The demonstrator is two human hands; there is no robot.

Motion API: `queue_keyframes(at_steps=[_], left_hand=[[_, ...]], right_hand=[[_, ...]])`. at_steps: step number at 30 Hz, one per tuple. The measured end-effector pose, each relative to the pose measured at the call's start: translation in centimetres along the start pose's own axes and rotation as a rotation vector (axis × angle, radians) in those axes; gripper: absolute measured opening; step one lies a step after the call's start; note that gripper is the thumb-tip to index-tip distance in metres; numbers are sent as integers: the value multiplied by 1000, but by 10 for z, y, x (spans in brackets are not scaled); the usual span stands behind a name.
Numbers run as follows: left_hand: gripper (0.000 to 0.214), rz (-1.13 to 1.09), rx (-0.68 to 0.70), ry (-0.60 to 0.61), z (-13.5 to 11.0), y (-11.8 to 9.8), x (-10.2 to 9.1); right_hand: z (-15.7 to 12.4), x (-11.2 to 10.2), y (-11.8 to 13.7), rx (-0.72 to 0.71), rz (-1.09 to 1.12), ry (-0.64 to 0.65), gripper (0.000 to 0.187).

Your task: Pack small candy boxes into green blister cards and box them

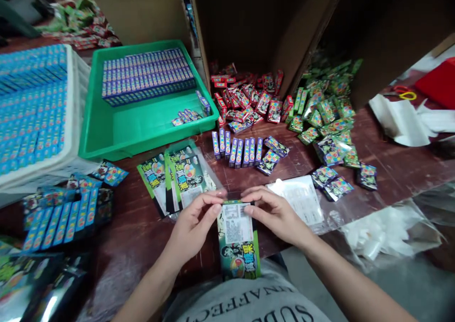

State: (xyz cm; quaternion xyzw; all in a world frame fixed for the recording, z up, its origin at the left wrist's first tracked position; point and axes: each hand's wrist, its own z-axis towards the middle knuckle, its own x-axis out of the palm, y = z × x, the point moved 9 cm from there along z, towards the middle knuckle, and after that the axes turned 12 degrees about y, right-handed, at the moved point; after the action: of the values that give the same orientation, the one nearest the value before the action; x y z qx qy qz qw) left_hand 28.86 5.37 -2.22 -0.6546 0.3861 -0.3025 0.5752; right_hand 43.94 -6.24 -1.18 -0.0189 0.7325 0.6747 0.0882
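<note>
Both my hands hold a printed green and black pouch by its top edge, just above my lap at the table's near edge. A white label sits on its upper half. My left hand pinches the pouch's upper left corner, and my right hand pinches the upper right corner. More of the same pouches lie fanned on the table just beyond my left hand. A row of small purple boxes stands behind my hands.
A green tray with purple boxes sits at back left, beside a white crate of blue boxes. Red packs and green packs are heaped before cardboard cartons. Clear bags lie right; blue boxes left.
</note>
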Motion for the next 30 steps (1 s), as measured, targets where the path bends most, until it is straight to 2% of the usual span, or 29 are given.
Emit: queue_keyframes(at_steps=[3,5,8,10,15,17,20,23,26,30], left_hand=[[19,-103,-39,-5,8,0,7],[22,-81,-51,34,13,-5,13],[15,-9,-50,110,21,-17,22],[14,11,-52,117,25,-24,27],[8,44,-120,86,35,-30,36],[7,66,-134,83,38,-32,37],[9,72,-127,121,42,-35,40],[9,93,-56,193,43,-41,42],[6,87,-10,267,39,-39,44],[9,175,37,291,36,-37,47]], right_hand=[[-9,-15,4,-43,-54,-73,33],[-14,-22,3,-37,-51,-92,40],[-14,-28,2,-1,-50,-46,21],[-13,-33,2,33,-5,-32,14],[-12,-38,-10,194,212,-65,22],[-12,-37,-13,215,275,-47,24],[-13,-38,-19,237,357,-24,22],[-16,-41,-25,275,421,-21,21],[-21,-44,-15,223,310,48,18],[-25,-58,17,25,-105,178,23]])
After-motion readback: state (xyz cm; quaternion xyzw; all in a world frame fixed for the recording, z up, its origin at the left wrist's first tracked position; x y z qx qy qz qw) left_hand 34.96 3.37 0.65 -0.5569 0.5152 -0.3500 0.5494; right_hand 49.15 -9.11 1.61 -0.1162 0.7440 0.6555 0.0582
